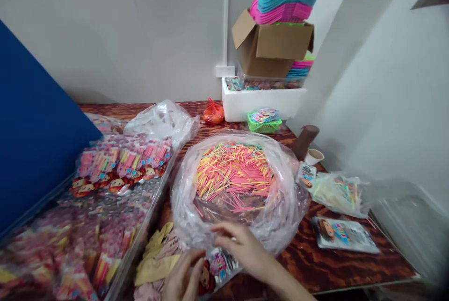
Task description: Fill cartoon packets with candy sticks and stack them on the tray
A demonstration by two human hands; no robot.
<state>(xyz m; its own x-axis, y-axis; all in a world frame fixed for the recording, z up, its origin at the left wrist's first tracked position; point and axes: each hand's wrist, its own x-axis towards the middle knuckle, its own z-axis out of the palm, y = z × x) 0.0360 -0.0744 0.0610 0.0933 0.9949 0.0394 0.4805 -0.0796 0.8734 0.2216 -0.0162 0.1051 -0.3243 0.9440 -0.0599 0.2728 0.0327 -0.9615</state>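
My left hand (182,275) and my right hand (242,247) meet at the table's near edge on a small clear printed packet (219,266) with a cartoon face. Both hands' fingers curl around the packet's edges. Just behind them sits a big clear plastic bag (280,212) rolled open, holding a heap of thin pink, yellow and green sticks (233,170). Yellowish and pink gloves or cloths (157,254) lie under my left hand.
A clear tray (154,198) of several filled packets stands left, beside a blue panel (31,137). Filled packets (342,234), a small bag of sticks (336,191), a paper cup (314,156), a green basket (264,125), a white foam box (261,100) and a cardboard box (271,48) lie right and behind.
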